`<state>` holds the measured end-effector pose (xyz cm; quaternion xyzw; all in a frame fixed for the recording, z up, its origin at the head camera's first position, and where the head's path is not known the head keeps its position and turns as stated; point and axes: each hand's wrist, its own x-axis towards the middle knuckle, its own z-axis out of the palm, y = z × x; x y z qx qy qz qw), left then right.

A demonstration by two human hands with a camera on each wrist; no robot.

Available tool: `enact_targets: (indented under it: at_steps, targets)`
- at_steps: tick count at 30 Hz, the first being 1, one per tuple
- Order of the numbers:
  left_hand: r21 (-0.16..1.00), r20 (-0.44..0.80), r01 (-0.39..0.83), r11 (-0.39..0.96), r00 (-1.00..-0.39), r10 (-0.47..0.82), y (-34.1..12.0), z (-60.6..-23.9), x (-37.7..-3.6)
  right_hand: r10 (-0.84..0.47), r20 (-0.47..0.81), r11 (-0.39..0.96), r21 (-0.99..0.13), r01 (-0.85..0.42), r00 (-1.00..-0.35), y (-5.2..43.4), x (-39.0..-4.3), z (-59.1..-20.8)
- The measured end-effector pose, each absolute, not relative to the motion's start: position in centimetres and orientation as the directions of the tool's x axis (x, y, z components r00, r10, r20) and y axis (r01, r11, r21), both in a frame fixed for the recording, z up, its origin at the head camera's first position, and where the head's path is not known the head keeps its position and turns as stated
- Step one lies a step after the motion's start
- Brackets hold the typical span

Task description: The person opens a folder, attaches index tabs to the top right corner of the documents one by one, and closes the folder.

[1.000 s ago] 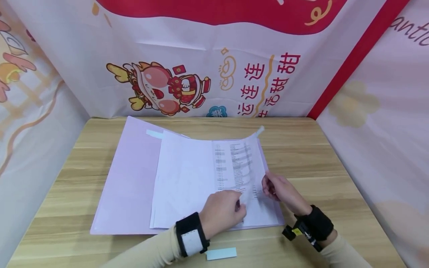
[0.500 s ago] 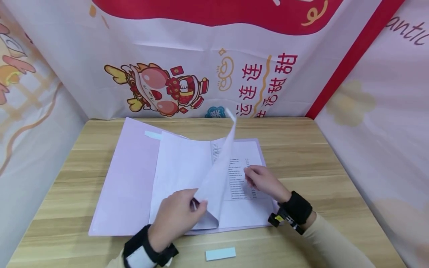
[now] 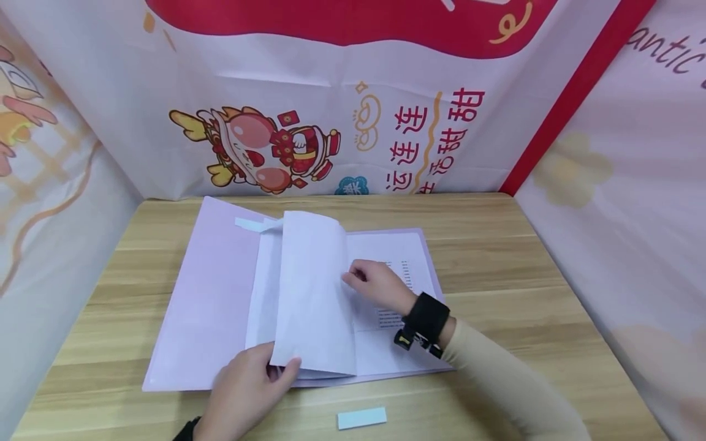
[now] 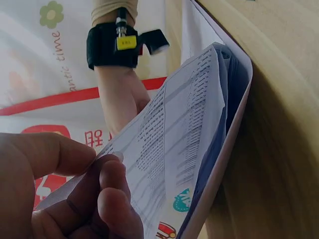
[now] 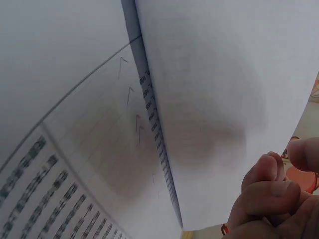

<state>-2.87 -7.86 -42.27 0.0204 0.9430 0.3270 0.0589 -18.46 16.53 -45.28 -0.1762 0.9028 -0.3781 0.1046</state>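
From my distance I watch a person's two hands at an open lilac folder, which lies on the wood-grain table. The left hand pinches the lower corner of a white page between thumb and fingers. This page stands raised and bent over the middle of the folder, and its side toward the head camera looks blank. In the left wrist view I see rows of print on a sheet just beyond these fingers.

The right hand is above the printed sheet on the right side, its fingers loosely curled and holding nothing; whether they touch the raised page, I cannot tell. A black wristband is around that wrist.

A pale blue tab is near the folder's top left, and a pale blue strip lies on the table, in front of the folder.
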Motion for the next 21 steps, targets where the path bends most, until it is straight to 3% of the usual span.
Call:
enact_targets:
  at_steps: [13, 21]
  targets:
    - [0.591, -0.157, -0.089, 0.802, -0.988, 0.006, -9.2, -43.5, -2.3, -0.477, -0.050, 0.750, -0.544, -0.376, -0.878, 9.8, -18.8, -46.6]
    - [0.581, -0.146, -0.084, 0.810, -0.989, 0.002, -9.6, -43.9, -2.3, -0.499, -0.117, 0.802, -0.438, -0.406, -0.859, 7.5, -18.8, -47.5]
